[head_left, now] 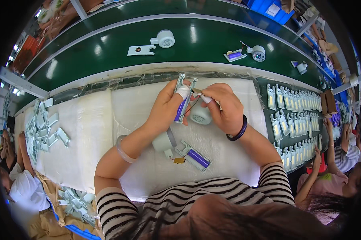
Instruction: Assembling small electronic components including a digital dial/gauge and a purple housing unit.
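My left hand (164, 105) grips a pale green handle shell (181, 79) with a purple cylindrical battery (181, 109) lying in it. At the upper part of the shell, my right hand (227, 107) pinches a small brownish piece (197, 91) with thin wires; its exact kind is partly hidden by the fingertips. White wrapping covers a thumb or fingertip on each hand. Just below the hands sits a round pale fan head (201, 113) with a slotted grille. Nearer to me lie another round head (162, 141), a small yellow board (179, 160) and a second battery-filled handle shell (197, 159).
Loose pale shells (42, 124) are heaped at the left, more in a box (74, 228) below. Rows of handle parts (294, 126) stand at the right. A green conveyor (108, 54) beyond carries several fan units (165, 39). Other people work on both sides.
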Available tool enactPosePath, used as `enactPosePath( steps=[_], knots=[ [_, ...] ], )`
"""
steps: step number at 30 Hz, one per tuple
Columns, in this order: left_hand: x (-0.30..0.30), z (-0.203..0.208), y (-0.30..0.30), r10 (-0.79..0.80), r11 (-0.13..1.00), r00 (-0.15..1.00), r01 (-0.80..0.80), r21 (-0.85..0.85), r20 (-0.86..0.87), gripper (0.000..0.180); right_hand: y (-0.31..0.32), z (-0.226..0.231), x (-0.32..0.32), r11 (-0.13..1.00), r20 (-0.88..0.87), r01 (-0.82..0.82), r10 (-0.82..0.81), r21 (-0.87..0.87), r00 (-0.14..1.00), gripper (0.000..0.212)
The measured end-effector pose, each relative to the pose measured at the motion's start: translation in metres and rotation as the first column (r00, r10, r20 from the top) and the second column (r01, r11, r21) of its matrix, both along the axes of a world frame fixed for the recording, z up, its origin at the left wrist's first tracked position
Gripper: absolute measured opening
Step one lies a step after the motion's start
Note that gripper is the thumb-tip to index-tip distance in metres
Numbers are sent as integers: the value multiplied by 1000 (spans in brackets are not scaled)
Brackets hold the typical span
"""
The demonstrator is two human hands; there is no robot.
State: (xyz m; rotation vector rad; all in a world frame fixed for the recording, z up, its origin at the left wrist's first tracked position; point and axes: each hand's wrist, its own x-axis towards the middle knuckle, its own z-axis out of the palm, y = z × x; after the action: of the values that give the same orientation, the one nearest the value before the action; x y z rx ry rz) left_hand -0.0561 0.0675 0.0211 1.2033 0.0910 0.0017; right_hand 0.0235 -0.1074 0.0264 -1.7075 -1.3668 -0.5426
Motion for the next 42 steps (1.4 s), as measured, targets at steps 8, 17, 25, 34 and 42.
enactPosePath(
  steps=[8,17,25,34,42],
  knots=[
    [-7,4,-3,-8,990,997,-3,142,74,37,2,0,-3,1000,-3,-19,19,3,1000,28],
    [-13,9,-10,-14,958,990,-27,287,139,42,1,-5,1,995,20,-83,82,62,996,31],
    [-14,9,-9,-25,925,983,-45,378,180,39,2,-6,1,992,19,-95,94,83,995,31],
    [-16,12,-10,-40,882,977,-63,466,208,40,2,-7,1,992,12,-89,88,91,996,30],
    [-14,7,-10,-38,861,965,-101,498,261,41,1,-5,1,994,37,-80,77,81,996,30]
  ],
)
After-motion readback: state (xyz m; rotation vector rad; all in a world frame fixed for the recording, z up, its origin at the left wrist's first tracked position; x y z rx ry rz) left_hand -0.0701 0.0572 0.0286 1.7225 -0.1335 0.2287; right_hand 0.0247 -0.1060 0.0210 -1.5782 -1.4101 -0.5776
